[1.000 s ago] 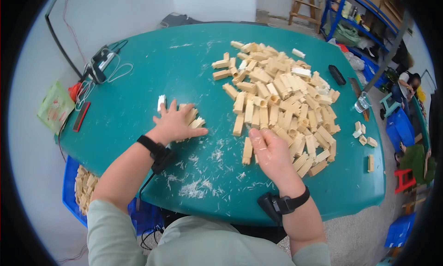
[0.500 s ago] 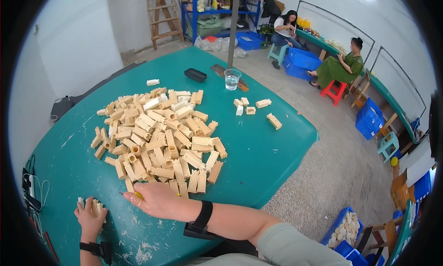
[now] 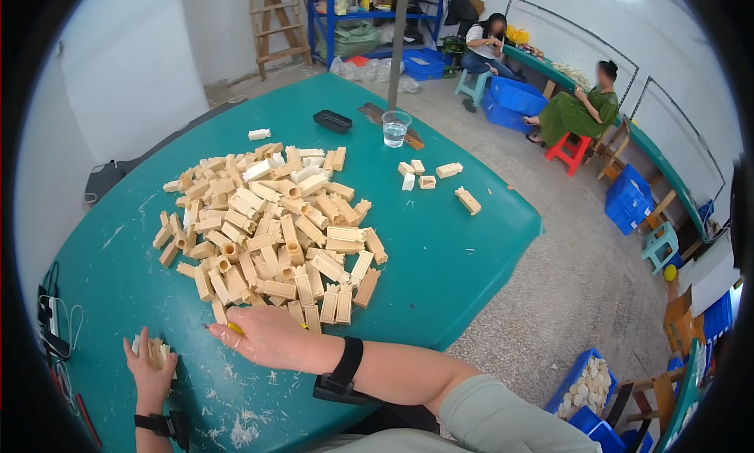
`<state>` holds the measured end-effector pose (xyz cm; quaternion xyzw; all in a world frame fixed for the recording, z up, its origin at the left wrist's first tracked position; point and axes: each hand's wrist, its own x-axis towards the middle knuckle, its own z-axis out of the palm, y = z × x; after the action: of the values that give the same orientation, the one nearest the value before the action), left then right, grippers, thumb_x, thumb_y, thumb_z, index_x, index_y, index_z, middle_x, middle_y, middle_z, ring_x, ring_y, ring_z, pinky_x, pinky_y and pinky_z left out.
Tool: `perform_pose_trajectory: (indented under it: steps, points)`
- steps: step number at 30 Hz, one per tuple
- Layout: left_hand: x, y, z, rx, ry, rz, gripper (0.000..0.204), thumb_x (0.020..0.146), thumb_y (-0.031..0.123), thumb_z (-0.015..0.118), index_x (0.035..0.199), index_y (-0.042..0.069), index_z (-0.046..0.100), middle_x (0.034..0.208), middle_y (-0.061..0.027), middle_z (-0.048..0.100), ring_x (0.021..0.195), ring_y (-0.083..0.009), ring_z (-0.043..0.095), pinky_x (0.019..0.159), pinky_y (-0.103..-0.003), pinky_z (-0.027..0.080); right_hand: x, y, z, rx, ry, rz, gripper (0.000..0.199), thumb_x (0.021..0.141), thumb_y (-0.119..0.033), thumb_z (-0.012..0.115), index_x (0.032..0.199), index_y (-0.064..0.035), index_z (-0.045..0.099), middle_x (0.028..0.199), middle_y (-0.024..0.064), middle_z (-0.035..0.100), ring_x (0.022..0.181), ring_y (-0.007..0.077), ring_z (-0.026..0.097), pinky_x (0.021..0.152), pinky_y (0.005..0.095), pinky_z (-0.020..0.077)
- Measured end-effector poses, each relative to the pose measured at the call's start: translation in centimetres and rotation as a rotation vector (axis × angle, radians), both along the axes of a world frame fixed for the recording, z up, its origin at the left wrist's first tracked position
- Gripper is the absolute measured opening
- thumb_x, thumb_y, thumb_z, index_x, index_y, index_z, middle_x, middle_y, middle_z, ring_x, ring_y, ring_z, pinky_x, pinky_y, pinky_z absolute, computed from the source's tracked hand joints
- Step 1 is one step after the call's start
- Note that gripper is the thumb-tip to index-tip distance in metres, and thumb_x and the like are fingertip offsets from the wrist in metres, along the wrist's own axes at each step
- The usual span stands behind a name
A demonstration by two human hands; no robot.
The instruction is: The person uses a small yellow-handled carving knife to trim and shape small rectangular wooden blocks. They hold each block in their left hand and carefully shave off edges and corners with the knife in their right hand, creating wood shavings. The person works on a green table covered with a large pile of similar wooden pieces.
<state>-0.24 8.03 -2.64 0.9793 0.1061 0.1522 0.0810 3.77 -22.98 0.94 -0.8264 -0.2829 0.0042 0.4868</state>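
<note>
A big heap of cream blocks covers the middle of the green table. My left hand is at the lower left, closed around a small bundle of cream blocks that stands on the table. My right hand reaches across my body to the heap's near edge, palm down. Its fingers pinch a small yellow object, and the fingertips point left toward my left hand. White shavings lie on the table around both hands.
A glass of water and a black tray stand at the far edge, with loose blocks nearby. A phone with cables lies at the left. Two seated people work at another table. Blue crates stand on the floor.
The view has swung to the right, so the heap now sits centre-left. My right hand stays at the heap's near edge, and my left hand keeps its bundle of blocks.
</note>
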Motion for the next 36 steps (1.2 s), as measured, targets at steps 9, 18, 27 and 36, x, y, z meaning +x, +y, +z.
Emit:
perform_pose_trajectory:
  steps: [9, 18, 27, 36]
  points:
    - [0.3, 0.7, 0.4, 0.06, 0.223, 0.021, 0.064, 0.069, 0.023, 0.069, 0.127, 0.009, 0.045, 0.132, -0.0294, 0.029, 0.122, -0.0449, 0.026, 0.101, -0.05, 0.025, -0.3, -0.2, 0.2, 0.03, 0.033, -0.029, 0.049, 0.092, -0.044, 0.04, 0.07, -0.0011, 0.05, 0.063, 0.0179, 0.055, 0.061, 0.0356, 0.054, 0.057, 0.044, 0.0418]
    - [0.5, 2.3, -0.8, 0.04, 0.185, -0.029, 0.065, 0.07, 0.02, 0.068, 0.129, 0.01, 0.042, 0.13, -0.0286, 0.03, 0.119, -0.044, 0.031, 0.1, -0.047, 0.029, -0.3, -0.4, 0.4, 0.016, 0.04, -0.014, 0.049, 0.091, -0.043, 0.041, 0.069, -0.0006, 0.05, 0.062, 0.0183, 0.054, 0.06, 0.0358, 0.054, 0.057, 0.0453, 0.0415]
    - [-0.1, 2.0, -0.2, 0.026, 0.167, -0.059, 0.063, 0.071, 0.019, 0.068, 0.128, 0.009, 0.042, 0.131, -0.028, 0.03, 0.119, -0.0431, 0.032, 0.1, -0.046, 0.029, -0.4, -0.2, 0.4, 0.034, 0.028, -0.019, 0.049, 0.09, -0.043, 0.042, 0.071, 0.0003, 0.051, 0.063, 0.0186, 0.056, 0.061, 0.0362, 0.055, 0.057, 0.0449, 0.0425]
    - [0.1, 2.2, -1.0, 0.023, 0.157, -0.045, 0.063, 0.069, 0.017, 0.068, 0.127, 0.009, 0.043, 0.131, -0.027, 0.03, 0.119, -0.0428, 0.032, 0.1, -0.046, 0.029, -0.4, -0.3, 0.2, 0.018, 0.018, -0.012, 0.051, 0.091, -0.045, 0.04, 0.071, 0.0003, 0.052, 0.062, 0.018, 0.055, 0.058, 0.0348, 0.055, 0.054, 0.0435, 0.042]
